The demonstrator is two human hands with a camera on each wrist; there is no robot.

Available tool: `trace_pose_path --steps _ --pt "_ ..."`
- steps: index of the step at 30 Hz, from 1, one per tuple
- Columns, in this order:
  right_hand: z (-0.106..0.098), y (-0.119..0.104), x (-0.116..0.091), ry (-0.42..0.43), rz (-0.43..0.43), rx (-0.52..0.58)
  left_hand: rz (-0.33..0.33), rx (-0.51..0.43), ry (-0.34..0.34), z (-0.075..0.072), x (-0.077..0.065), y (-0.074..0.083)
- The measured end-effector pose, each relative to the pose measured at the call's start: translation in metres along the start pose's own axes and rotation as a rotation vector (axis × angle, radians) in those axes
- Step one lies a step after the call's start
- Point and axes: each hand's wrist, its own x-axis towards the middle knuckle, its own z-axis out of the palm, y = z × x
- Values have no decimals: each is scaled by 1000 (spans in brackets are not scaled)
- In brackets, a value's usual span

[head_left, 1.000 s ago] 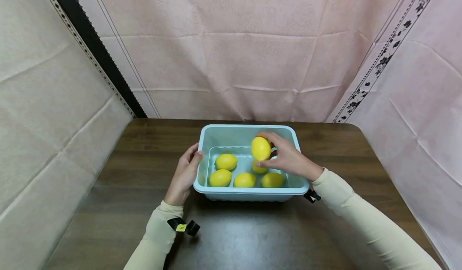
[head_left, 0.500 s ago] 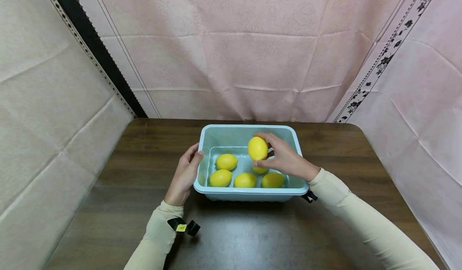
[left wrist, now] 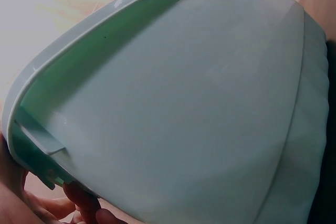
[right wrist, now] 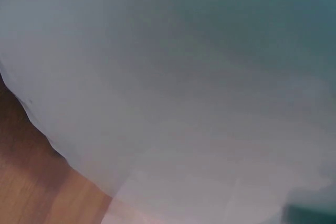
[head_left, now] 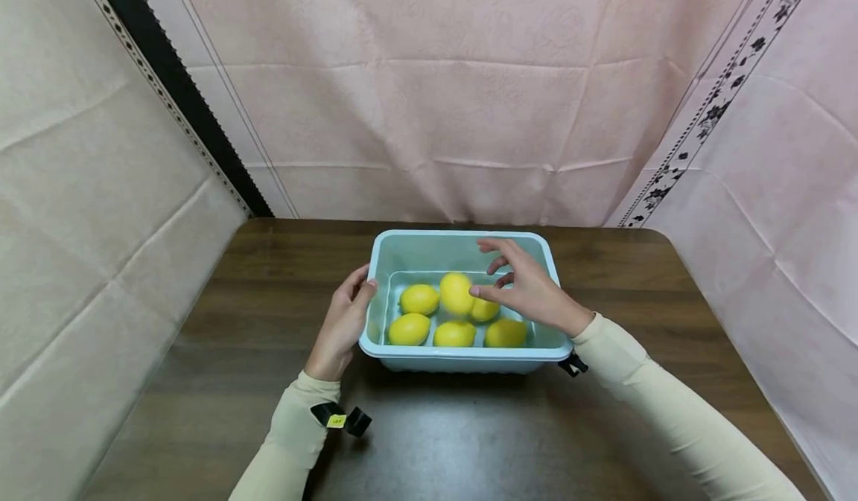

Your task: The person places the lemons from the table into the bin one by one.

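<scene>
A light blue plastic basin (head_left: 465, 365) stands on the table with several yellow lemons inside. My left hand (head_left: 343, 322) grips its left rim, thumb on top; in the left wrist view the fingers (left wrist: 81, 200) curl under the basin's edge (left wrist: 68, 45). Over the basin's right part, my right hand (head_left: 529, 285) has spread fingers and holds nothing. Just left of its thumb is a slightly blurred lemon (head_left: 456, 294). Another lemon (head_left: 484, 310) lies partly behind the thumb. A front row has a left lemon (head_left: 410, 330), a middle lemon (head_left: 454, 334) and a right lemon (head_left: 506, 333).
The dark wooden table (head_left: 442, 441) has rounded far corners. Pale cloth (head_left: 429, 129) hangs behind it and on both sides. In the right wrist view the basin's outer wall (right wrist: 157, 103) fills most of the picture, with wood (right wrist: 37, 166) at lower left.
My right hand has let go of the lemon it held, and its fingers have spread. That lemon has moved down and left into the basin. My left hand stays on the rim.
</scene>
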Motion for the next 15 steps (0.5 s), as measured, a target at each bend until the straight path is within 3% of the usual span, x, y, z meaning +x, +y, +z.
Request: trace_pose_path --steps 15 --pt "0 0 -6 105 -1 6 10 -17 -1 1 0 -2"
